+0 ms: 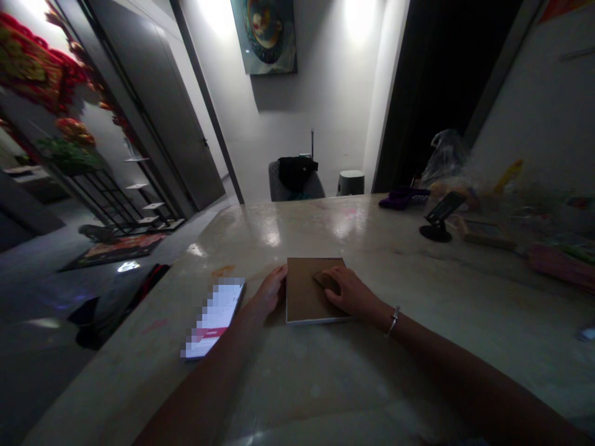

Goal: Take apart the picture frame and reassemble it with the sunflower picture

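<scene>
A dim room with pale walls stretches away beyond a long polished stone table (pixel 260 260), with a grey door (pixel 186 124) on the far left and a framed painting (pixel 264 37) high on the far wall. A grey chair (pixel 295 184) with a black garment (pixel 297 173) over it stands beyond the far edge. Toward the right of the tabletop sit a crumpled plastic bag (pixel 444 160), a purple object (pixel 403 198), a phone on a black stand (pixel 439 217) and a pink item (pixel 562 266). Near the middle lies a flat brown square board (pixel 304 297) with a pale lower edge. The right hand (pixel 346 292) rests on it, fingers extended and not closed, over a small darker brown piece (pixel 326 282). The left hand (pixel 270 291) touches the board's left edge, though its finger positions cannot be told. Just left of that hand lies a phone with a pixelated screen (pixel 212 318). A metal bracelet (pixel 393 321) circles the right wrist
</scene>
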Action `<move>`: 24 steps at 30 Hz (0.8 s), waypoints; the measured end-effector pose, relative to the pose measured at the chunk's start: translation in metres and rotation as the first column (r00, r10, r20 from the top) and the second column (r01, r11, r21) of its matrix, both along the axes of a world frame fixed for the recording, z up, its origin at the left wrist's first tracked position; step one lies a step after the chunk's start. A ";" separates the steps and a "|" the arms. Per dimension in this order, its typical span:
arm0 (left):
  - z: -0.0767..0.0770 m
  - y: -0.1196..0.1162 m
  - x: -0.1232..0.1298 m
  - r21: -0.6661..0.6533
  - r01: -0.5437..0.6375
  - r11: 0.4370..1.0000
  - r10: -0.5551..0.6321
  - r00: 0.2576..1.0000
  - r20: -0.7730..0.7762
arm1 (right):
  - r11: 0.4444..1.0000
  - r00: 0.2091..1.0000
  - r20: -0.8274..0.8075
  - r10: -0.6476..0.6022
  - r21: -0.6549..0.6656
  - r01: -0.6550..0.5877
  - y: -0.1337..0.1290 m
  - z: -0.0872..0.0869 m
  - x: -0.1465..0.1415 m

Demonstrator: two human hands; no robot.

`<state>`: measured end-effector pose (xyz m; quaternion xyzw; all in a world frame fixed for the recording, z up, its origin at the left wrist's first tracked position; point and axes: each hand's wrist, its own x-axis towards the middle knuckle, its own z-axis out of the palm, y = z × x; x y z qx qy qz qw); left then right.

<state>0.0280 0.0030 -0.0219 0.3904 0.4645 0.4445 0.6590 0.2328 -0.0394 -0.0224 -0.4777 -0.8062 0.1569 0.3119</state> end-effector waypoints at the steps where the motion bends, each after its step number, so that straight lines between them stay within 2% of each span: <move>1: 0.000 0.000 0.000 0.008 0.005 1.000 -0.005 1.000 0.003 | 1.000 1.000 -0.007 0.005 0.004 -0.005 0.000 0.000 0.000; 6: 0.001 -0.001 0.002 -0.012 0.010 1.000 -0.010 0.999 0.038 | 0.999 0.999 -0.042 -0.029 0.018 0.030 0.002 -0.001 0.002; 11: 0.006 -0.003 0.001 -0.052 0.131 0.990 -0.129 0.991 0.039 | 0.997 0.997 -0.038 -0.068 0.036 0.069 0.008 -0.006 0.006; 17: 0.009 -0.005 0.000 -0.028 0.156 0.987 -0.155 0.987 0.029 | 0.996 0.996 -0.044 -0.080 0.036 0.081 0.007 -0.004 0.006; 24: 0.007 -0.002 -0.005 0.001 0.234 0.972 -0.232 0.965 0.125 | 0.995 0.995 -0.055 -0.085 0.047 0.088 0.010 -0.006 0.008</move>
